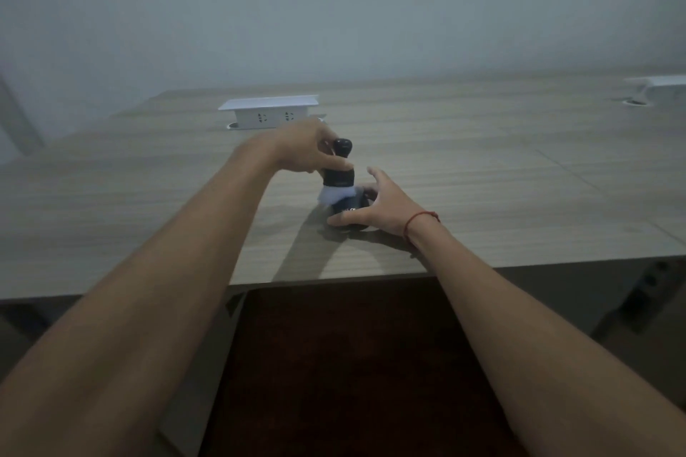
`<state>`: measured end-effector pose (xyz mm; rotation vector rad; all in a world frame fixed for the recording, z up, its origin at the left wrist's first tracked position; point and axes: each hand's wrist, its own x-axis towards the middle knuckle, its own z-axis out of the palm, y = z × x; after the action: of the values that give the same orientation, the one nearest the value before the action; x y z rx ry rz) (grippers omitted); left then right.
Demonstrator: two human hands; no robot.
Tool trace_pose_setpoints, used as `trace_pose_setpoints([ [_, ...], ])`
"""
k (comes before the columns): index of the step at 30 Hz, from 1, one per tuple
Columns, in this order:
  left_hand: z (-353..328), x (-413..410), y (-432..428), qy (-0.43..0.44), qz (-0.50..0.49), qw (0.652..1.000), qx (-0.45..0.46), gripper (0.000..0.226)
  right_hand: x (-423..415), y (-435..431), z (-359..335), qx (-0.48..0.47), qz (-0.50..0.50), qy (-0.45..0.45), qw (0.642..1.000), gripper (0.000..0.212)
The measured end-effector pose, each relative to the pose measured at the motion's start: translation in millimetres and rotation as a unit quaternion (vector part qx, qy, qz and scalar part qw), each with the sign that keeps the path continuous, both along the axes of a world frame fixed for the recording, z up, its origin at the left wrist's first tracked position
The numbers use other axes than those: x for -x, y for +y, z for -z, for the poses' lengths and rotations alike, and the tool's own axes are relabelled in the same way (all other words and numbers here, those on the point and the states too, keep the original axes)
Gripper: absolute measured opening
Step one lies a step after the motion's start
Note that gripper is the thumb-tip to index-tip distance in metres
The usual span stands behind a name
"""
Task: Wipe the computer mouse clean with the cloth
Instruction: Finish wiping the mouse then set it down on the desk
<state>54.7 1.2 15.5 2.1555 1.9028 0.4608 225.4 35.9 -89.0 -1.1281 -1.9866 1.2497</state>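
Cloth point(335, 195), white and fuzzy, against black mouse point(351, 210)

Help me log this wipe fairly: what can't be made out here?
Head view, dim and soft:
- computer mouse: mostly covered by the right hand and white cloth; its lettering cut short.
- black knobbed object in the left hand: too blurred to identify.
- far socket box: cut by the right edge.

A wood-grain desk point(482, 167) (dimly lit) stands against a plain pale wall point(334, 4).
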Motion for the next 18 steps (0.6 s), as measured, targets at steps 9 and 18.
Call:
trace_pose_setpoints([
  [9,21,-4,-2,-0.094,0.023,0.995,-0.03,0.017,0,-1,0,0.002,0.005,0.006,1.0,0.132],
  [18,59,-13,9,-0.155,-0.12,0.966,-0.169,0.023,0,-5,0,-0.014,0.01,-0.005,1.0,0.13],
])
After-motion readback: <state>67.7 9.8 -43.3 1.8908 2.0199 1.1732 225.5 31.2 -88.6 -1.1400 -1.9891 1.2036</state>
